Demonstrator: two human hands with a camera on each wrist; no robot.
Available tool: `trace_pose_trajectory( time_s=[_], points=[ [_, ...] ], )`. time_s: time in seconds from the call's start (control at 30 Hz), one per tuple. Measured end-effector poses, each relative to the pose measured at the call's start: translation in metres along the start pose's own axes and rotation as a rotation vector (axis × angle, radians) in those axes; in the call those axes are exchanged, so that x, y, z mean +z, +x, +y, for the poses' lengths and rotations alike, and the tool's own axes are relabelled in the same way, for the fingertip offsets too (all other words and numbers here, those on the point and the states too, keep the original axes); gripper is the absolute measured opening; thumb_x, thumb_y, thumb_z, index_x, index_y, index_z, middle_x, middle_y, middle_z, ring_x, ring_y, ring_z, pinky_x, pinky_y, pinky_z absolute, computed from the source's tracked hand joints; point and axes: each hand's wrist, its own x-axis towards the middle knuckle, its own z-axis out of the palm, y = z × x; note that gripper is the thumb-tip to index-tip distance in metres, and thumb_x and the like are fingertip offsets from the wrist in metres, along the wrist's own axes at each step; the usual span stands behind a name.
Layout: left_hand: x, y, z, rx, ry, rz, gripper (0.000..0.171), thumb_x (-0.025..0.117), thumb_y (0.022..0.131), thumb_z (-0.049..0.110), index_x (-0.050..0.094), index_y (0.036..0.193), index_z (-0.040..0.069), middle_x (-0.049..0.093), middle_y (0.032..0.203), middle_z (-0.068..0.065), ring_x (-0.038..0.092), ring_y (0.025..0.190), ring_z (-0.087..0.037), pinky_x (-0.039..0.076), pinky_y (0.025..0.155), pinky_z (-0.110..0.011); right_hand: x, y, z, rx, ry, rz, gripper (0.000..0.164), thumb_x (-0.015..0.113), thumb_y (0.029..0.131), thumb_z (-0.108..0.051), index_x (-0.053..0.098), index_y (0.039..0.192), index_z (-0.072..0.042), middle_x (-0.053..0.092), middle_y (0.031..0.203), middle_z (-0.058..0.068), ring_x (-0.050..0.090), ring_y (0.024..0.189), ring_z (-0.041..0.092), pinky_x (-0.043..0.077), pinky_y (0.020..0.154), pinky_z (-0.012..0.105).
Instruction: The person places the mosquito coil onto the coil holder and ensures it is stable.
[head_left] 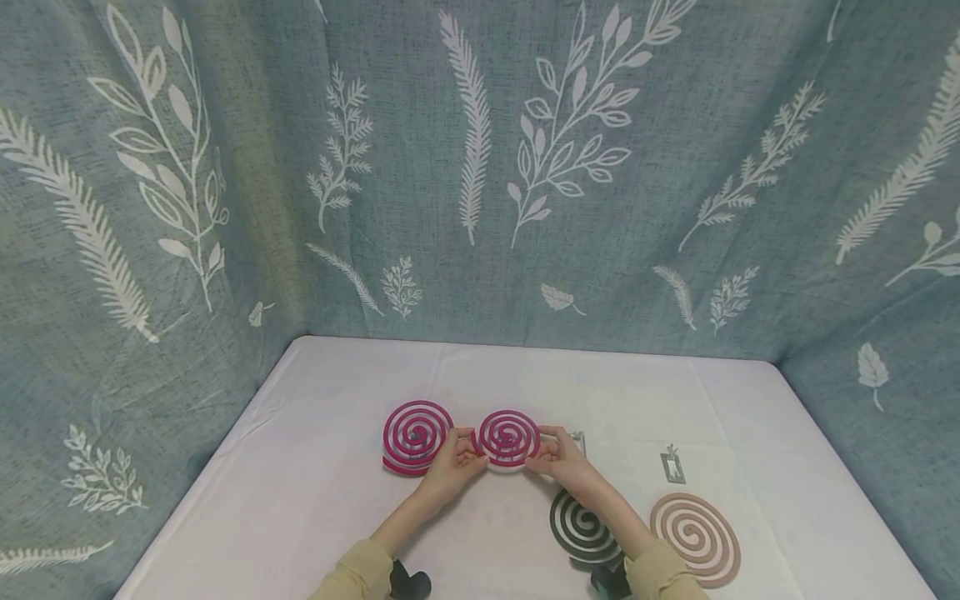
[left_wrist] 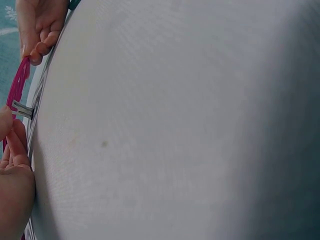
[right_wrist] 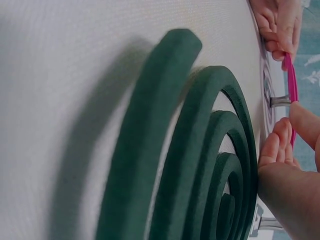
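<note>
Between my two hands is a pink mosquito coil [head_left: 508, 414], its edge pinched at the left by my left hand [head_left: 456, 468] and at the right by my right hand [head_left: 564, 463]. A small metal coil stand [right_wrist: 280, 101] reaches up to this coil from below in the right wrist view; whether the two are joined I cannot tell. Just left of my left hand a second pink coil [head_left: 387, 437] has something grey at its centre. Under my right forearm lies a dark green coil [head_left: 561, 525], partly hidden, large in the right wrist view.
A tan coil [head_left: 733, 550] lies on the white tabletop [head_left: 315, 467], right of my right forearm. Beyond it sits a flat metal stand [head_left: 672, 465]. Another metal piece [head_left: 579, 439] is half hidden behind my right hand. A patterned green-grey curtain [head_left: 480, 275] surrounds the table.
</note>
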Motion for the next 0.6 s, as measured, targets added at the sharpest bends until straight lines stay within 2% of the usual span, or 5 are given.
trace_pose_trajectory(
  time_s=[0.33, 0.6],
  points=[
    [0.0008, 0.0003, -0.0004, -0.011, 0.027, 0.016, 0.056, 0.063, 0.089, 0.005, 0.033, 0.134, -0.008, 0.062, 0.101, -0.02, 0.05, 0.079, -0.005, 0.044, 0.071, -0.013, 0.0001, -0.0005, -0.0011, -0.016, -0.012, -0.006, 0.066, 0.064, 0.088, -0.007, 0.026, 0.141, 0.005, 0.053, 0.082, -0.001, 0.05, 0.076, 0.01, 0.038, 0.071, 0.026],
    [0.0007, -0.0004, -0.0001, 0.003, 0.025, 0.009, 0.056, 0.063, 0.089, 0.005, 0.032, 0.134, -0.009, 0.062, 0.099, -0.018, 0.05, 0.078, -0.003, 0.045, 0.072, -0.013, 0.0, -0.0001, -0.001, -0.015, -0.001, -0.009, 0.066, 0.064, 0.088, -0.007, 0.026, 0.141, 0.005, 0.052, 0.082, -0.001, 0.049, 0.075, 0.01, 0.039, 0.068, 0.023]
  ],
)
